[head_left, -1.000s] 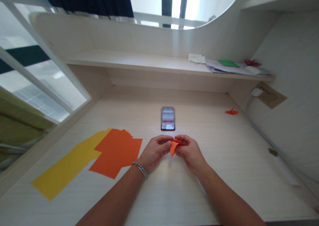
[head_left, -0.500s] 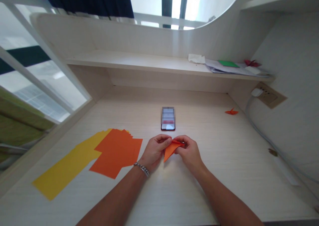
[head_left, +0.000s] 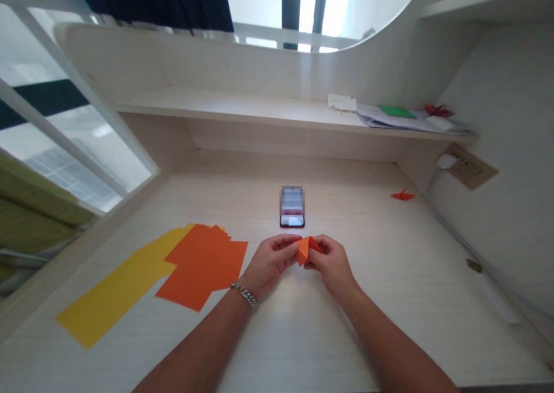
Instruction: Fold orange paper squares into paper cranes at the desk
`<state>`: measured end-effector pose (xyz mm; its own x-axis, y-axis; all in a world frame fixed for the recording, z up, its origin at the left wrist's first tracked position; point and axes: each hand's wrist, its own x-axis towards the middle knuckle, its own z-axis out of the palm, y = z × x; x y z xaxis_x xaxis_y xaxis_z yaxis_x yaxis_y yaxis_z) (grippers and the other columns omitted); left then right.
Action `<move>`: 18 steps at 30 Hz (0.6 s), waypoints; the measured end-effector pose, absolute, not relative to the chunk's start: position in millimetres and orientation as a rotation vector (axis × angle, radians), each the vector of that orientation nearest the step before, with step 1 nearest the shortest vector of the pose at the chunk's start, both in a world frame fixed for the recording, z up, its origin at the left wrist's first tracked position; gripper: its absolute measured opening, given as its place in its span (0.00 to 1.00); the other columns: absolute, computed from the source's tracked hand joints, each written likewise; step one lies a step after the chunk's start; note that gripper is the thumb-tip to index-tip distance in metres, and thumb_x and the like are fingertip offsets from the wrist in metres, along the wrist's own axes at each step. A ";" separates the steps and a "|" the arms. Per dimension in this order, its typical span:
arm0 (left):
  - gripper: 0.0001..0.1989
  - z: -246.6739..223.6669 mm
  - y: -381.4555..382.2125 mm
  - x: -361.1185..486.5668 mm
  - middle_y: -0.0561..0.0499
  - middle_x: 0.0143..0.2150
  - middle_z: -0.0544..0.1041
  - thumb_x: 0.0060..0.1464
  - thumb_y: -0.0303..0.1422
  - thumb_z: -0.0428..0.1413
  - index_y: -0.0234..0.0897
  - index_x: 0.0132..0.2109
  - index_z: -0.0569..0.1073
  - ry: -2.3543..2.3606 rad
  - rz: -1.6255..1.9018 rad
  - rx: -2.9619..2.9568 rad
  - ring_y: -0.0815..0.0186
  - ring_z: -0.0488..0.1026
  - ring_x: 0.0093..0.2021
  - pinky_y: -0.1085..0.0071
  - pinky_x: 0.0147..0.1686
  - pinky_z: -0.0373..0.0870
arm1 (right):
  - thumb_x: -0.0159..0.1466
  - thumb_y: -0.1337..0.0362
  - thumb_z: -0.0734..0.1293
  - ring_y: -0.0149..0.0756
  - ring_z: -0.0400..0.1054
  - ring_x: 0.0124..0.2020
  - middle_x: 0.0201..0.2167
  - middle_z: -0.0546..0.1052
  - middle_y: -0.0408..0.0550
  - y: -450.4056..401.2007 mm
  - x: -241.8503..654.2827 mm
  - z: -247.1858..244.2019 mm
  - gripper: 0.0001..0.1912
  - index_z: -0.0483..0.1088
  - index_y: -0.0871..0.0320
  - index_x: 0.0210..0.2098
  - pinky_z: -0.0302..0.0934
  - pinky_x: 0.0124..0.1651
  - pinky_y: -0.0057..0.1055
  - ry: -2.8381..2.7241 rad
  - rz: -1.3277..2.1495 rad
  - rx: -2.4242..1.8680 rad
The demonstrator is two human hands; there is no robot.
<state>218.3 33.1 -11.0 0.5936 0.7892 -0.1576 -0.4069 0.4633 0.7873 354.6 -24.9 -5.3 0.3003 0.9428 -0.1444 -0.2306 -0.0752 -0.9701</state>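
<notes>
Paper [head_left: 303,251], orange and folded, sits between the person's hands over the worktop [head_left: 277,347] — left hand [head_left: 269,262] pinching one side in its grip, right hand [head_left: 332,264] pinching the other. I see a phone [head_left: 292,207] just beyond, orange sheets [head_left: 203,269] overlapping yellow sheets [head_left: 110,289] leftward, and a small orange figure [head_left: 403,195] far right.

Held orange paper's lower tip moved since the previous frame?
Yes: against the phone, the orange paper has its lower tip further right and nearer.
</notes>
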 end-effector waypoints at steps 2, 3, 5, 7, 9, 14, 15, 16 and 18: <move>0.14 -11.6 33.5 217.7 0.43 0.38 0.79 0.43 0.29 0.65 0.31 0.40 0.77 0.561 0.779 0.782 0.63 0.75 0.36 0.66 0.39 0.71 | 0.47 0.66 0.72 0.30 0.68 0.22 0.23 0.75 0.41 -24.1 354.7 -6.5 0.09 0.72 0.60 0.29 0.65 0.25 0.27 -0.791 1.128 -1.267; 0.14 -12.0 33.7 217.5 0.43 0.38 0.79 0.43 0.29 0.65 0.31 0.41 0.77 0.564 0.777 0.784 0.63 0.75 0.36 0.66 0.39 0.71 | 0.46 0.67 0.72 0.29 0.67 0.21 0.22 0.74 0.41 -23.7 354.8 -6.8 0.09 0.72 0.60 0.28 0.64 0.25 0.26 -0.811 1.105 -1.274; 0.14 -13.1 34.0 217.2 0.43 0.37 0.79 0.44 0.28 0.64 0.31 0.41 0.76 0.571 0.773 0.790 0.63 0.75 0.36 0.66 0.39 0.71 | 0.44 0.69 0.72 0.29 0.67 0.21 0.22 0.74 0.40 -23.0 355.3 -6.6 0.10 0.72 0.60 0.28 0.63 0.23 0.25 -0.836 1.067 -1.293; 0.13 -14.4 34.5 217.1 0.43 0.37 0.79 0.45 0.27 0.64 0.31 0.40 0.76 0.578 0.775 0.795 0.64 0.75 0.36 0.66 0.40 0.71 | 0.43 0.69 0.73 0.31 0.68 0.22 0.23 0.75 0.41 -23.2 356.3 -5.0 0.11 0.73 0.60 0.28 0.64 0.25 0.26 -0.834 1.099 -1.282; 0.12 -15.4 35.2 217.3 0.44 0.38 0.79 0.45 0.27 0.63 0.31 0.40 0.76 0.593 0.793 0.794 0.64 0.75 0.37 0.67 0.40 0.71 | 0.45 0.67 0.72 0.34 0.70 0.27 0.26 0.77 0.44 -24.1 357.9 -2.6 0.12 0.74 0.59 0.31 0.67 0.29 0.29 -0.790 1.186 -1.218; 0.13 -14.2 36.1 219.5 0.45 0.39 0.79 0.43 0.28 0.65 0.32 0.39 0.76 0.675 0.912 0.791 0.65 0.75 0.37 0.69 0.40 0.71 | 0.55 0.59 0.68 0.38 0.72 0.32 0.32 0.78 0.51 -25.8 361.5 -0.8 0.14 0.75 0.61 0.36 0.69 0.34 0.35 -0.692 1.252 -1.069; 0.13 -13.5 35.9 220.1 0.45 0.39 0.79 0.42 0.29 0.65 0.32 0.39 0.76 0.686 0.928 0.795 0.65 0.75 0.37 0.69 0.40 0.71 | 0.54 0.59 0.69 0.38 0.73 0.32 0.32 0.78 0.51 -25.4 361.7 -1.9 0.14 0.74 0.62 0.36 0.69 0.35 0.35 -0.720 1.211 -1.090; 0.13 -12.8 35.6 220.6 0.45 0.39 0.79 0.42 0.29 0.65 0.32 0.38 0.76 0.695 0.940 0.802 0.65 0.75 0.37 0.69 0.40 0.71 | 0.52 0.60 0.71 0.38 0.73 0.31 0.32 0.78 0.51 -24.9 361.8 -3.4 0.15 0.74 0.61 0.37 0.69 0.35 0.35 -0.755 1.157 -1.124; 0.14 -11.5 34.9 221.2 0.45 0.39 0.79 0.42 0.30 0.65 0.32 0.38 0.76 0.708 0.954 0.825 0.65 0.75 0.37 0.68 0.40 0.71 | 0.49 0.63 0.74 0.37 0.72 0.31 0.31 0.79 0.50 -23.7 362.0 -6.6 0.17 0.73 0.61 0.38 0.69 0.35 0.34 -0.819 1.031 -1.197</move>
